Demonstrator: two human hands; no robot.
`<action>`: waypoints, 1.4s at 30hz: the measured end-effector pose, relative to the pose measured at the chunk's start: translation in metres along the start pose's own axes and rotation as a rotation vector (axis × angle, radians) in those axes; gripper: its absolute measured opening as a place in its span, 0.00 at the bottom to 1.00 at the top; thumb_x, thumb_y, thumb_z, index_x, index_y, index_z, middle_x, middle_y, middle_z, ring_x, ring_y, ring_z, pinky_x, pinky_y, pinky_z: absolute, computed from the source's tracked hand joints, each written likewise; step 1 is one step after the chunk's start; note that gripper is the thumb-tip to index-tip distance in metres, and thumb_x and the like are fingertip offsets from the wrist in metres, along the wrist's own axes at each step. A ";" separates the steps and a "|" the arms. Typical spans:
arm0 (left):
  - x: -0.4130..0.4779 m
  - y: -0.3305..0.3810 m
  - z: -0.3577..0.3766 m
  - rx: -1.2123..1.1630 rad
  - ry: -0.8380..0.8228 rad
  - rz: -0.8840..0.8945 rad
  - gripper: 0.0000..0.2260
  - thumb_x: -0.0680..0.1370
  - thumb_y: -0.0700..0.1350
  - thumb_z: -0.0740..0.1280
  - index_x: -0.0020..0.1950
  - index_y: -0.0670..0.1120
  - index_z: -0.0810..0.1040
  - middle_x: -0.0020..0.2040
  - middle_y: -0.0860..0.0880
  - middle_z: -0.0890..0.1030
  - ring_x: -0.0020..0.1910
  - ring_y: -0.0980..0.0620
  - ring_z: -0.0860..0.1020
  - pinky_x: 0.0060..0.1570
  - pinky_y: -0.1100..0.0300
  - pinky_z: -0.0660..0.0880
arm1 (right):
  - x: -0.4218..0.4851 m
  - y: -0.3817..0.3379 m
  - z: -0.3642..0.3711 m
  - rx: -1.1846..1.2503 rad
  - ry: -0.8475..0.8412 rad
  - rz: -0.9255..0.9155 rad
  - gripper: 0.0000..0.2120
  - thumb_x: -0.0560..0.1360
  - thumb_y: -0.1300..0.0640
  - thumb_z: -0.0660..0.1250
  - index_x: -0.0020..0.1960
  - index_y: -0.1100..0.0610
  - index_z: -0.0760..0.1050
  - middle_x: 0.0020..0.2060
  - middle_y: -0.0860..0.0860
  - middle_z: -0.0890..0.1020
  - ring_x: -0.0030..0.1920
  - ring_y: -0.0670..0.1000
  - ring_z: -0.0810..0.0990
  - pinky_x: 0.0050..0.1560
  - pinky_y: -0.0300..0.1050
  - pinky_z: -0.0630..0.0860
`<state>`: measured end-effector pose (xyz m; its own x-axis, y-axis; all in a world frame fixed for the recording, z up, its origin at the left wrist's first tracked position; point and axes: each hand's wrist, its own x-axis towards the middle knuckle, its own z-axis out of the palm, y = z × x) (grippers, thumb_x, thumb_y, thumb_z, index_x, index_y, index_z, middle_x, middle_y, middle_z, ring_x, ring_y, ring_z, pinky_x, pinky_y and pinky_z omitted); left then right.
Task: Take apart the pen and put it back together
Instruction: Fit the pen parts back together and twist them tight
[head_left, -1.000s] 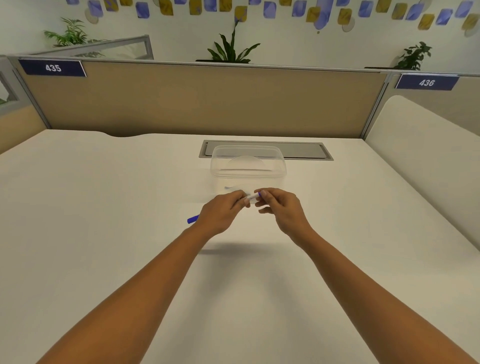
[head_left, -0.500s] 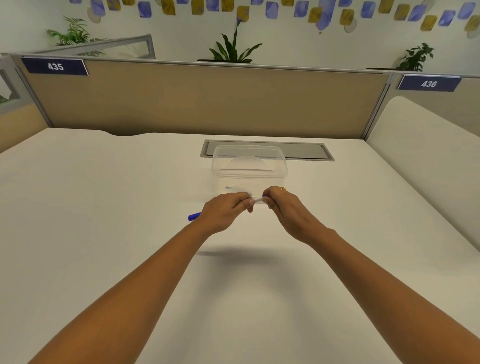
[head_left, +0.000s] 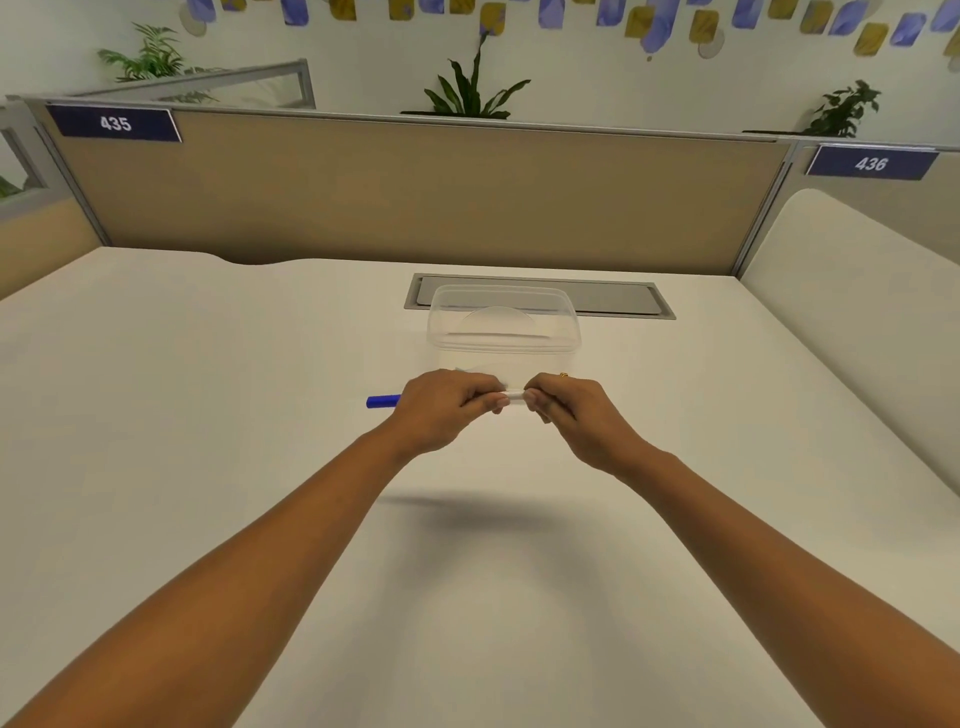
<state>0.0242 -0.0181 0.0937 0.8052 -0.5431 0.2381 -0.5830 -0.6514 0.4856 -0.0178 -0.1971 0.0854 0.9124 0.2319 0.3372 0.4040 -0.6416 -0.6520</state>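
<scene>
A pen with a white barrel (head_left: 514, 395) and a blue end (head_left: 383, 401) is held level above the white desk (head_left: 208, 415). My left hand (head_left: 447, 408) is closed around most of the barrel, and the blue end sticks out past it to the left. My right hand (head_left: 566, 413) pinches the barrel's right end with its fingertips. Only a short white stretch shows between the two hands; the pen's right tip is hidden inside my right fingers.
A clear plastic container (head_left: 503, 327) stands just behind my hands. A grey cable hatch (head_left: 623, 299) lies in the desk behind it. Tan partitions (head_left: 415, 192) close off the back, and a cream panel (head_left: 852, 291) borders the right side.
Both hands have turned the pen from slanted to level. My right hand has rolled its knuckles upward. The blue tip that showed at my right fingers is now covered.
</scene>
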 end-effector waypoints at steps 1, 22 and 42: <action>0.000 0.000 0.000 0.014 0.011 0.012 0.10 0.78 0.50 0.59 0.42 0.49 0.78 0.27 0.56 0.70 0.29 0.57 0.68 0.29 0.60 0.60 | 0.000 0.000 0.001 0.020 0.000 0.019 0.11 0.78 0.59 0.57 0.37 0.54 0.69 0.27 0.44 0.70 0.33 0.40 0.70 0.35 0.31 0.65; 0.000 -0.009 0.007 0.302 0.165 0.363 0.08 0.72 0.47 0.65 0.38 0.44 0.79 0.28 0.46 0.79 0.28 0.47 0.74 0.26 0.57 0.69 | -0.009 0.000 0.021 0.809 -0.150 0.557 0.16 0.79 0.56 0.56 0.33 0.56 0.70 0.24 0.46 0.68 0.24 0.43 0.61 0.24 0.32 0.60; -0.007 -0.029 0.020 0.411 0.032 0.452 0.05 0.68 0.45 0.73 0.40 0.46 0.81 0.30 0.48 0.81 0.29 0.48 0.73 0.30 0.59 0.62 | -0.010 0.002 0.034 0.406 -0.238 0.567 0.07 0.75 0.56 0.63 0.47 0.57 0.79 0.40 0.53 0.80 0.41 0.49 0.77 0.44 0.40 0.74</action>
<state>0.0339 -0.0059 0.0613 0.4673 -0.8013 0.3736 -0.8569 -0.5145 -0.0319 -0.0242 -0.1758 0.0578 0.9591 0.1273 -0.2527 -0.1836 -0.3998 -0.8980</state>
